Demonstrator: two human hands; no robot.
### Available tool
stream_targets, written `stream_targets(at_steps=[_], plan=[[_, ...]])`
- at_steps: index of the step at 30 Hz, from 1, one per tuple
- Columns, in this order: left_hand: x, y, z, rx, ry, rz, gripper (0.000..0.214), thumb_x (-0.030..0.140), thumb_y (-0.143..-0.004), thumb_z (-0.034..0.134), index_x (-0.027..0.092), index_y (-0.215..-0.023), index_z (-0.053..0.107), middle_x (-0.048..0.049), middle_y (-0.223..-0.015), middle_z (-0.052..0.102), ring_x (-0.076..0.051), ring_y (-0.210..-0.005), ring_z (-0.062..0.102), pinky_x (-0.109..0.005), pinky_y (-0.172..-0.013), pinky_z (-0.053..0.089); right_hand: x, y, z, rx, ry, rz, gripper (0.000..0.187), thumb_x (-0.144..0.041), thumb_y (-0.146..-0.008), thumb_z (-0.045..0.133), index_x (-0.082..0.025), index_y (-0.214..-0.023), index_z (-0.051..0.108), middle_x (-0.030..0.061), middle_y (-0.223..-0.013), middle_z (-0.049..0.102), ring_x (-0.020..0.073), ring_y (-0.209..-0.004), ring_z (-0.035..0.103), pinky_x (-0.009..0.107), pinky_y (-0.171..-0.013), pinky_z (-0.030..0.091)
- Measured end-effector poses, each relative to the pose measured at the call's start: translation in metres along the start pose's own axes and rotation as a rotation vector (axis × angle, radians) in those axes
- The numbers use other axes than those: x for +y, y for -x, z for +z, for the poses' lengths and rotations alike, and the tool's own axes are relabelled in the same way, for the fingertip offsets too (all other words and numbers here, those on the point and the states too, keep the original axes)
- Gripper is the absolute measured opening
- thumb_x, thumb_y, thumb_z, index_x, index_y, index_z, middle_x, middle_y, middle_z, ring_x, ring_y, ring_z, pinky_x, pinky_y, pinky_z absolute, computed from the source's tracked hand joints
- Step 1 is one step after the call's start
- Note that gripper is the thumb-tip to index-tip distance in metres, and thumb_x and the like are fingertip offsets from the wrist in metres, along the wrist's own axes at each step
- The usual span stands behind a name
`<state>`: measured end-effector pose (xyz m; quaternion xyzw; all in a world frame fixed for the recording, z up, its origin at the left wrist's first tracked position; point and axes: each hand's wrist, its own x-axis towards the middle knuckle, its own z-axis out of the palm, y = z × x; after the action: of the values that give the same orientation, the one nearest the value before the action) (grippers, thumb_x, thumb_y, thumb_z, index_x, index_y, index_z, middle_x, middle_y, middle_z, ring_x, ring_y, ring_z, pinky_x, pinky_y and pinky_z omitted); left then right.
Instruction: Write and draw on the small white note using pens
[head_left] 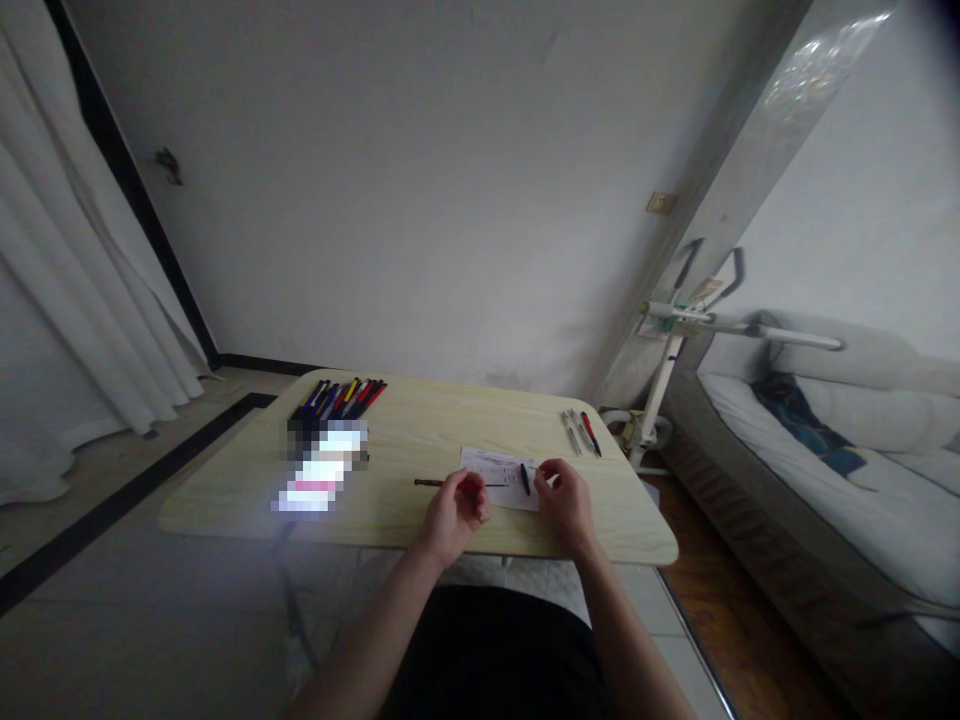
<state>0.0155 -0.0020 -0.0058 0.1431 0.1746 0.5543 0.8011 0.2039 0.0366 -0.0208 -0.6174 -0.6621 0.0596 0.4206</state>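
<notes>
My left hand (456, 518) is closed around a thin dark pen (428, 483), held level over the near part of the table. The pen's thick end sticks out to the left, and a much thinner tip shows to the right of the fingers. My right hand (568, 503) is at the right edge of a printed sheet of paper (484, 462), thumb and fingertips pinched together; what they hold, if anything, is too small to make out. Between the hands, a short black pen part (525, 479) lies on the paper.
Several pens and markers (341, 398) lie bunched at the table's back left. A few more pens (580, 433) lie side by side at the right. A bright, pixelated phone-like object (322, 470) is on the left of the wooden table (420, 405). White exercise equipment (664, 380) stands beyond the right edge.
</notes>
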Motion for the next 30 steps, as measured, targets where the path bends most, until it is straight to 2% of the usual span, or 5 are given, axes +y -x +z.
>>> stream_targets(at_steps=[5,16,23,30], plan=[[0.0004,0.0004,0.0013,0.020,-0.010,0.000,0.019,0.030,-0.073,0.052,0.013,-0.065,0.056,-0.0003,-0.050,0.050,-0.008,-0.043,0.042,-0.021,-0.044,0.028,0.0028,0.0000,0.0021,0.004,0.105,0.013,0.017,-0.031,-0.069,0.048,-0.019,-0.073,0.059,0.0038,-0.069,0.061,0.0155,-0.058,0.052,0.024,-0.053,0.034],[-0.0006,-0.0010,-0.0025,-0.009,-0.027,0.009,0.019,0.030,-0.074,0.051,0.013,-0.066,0.056,-0.0004,-0.051,0.050,-0.008,-0.043,0.042,-0.022,-0.044,0.029,0.0006,0.0014,0.0017,-0.042,0.153,0.000,0.017,-0.033,-0.071,0.047,-0.020,-0.073,0.058,0.0027,-0.072,0.061,0.0150,-0.061,0.054,0.024,-0.055,0.034],[-0.0002,-0.0013,-0.0019,-0.002,-0.045,0.005,0.019,0.030,-0.073,0.052,0.013,-0.066,0.056,0.0000,-0.051,0.050,-0.008,-0.043,0.042,-0.022,-0.044,0.029,-0.0007,0.0023,0.0009,-0.064,0.123,-0.003,0.018,-0.034,-0.072,0.047,-0.020,-0.071,0.058,0.0025,-0.071,0.061,0.0152,-0.061,0.054,0.024,-0.056,0.036],[0.0002,0.0002,-0.0006,0.004,-0.052,0.012,0.020,0.031,-0.073,0.051,0.013,-0.066,0.055,0.0002,-0.051,0.049,-0.008,-0.043,0.042,-0.021,-0.044,0.029,0.0027,0.0015,-0.0019,-0.041,0.022,0.009,0.030,-0.036,-0.077,0.039,-0.017,-0.068,0.060,0.0060,-0.067,0.061,0.0156,-0.055,0.052,0.025,-0.055,0.037]])
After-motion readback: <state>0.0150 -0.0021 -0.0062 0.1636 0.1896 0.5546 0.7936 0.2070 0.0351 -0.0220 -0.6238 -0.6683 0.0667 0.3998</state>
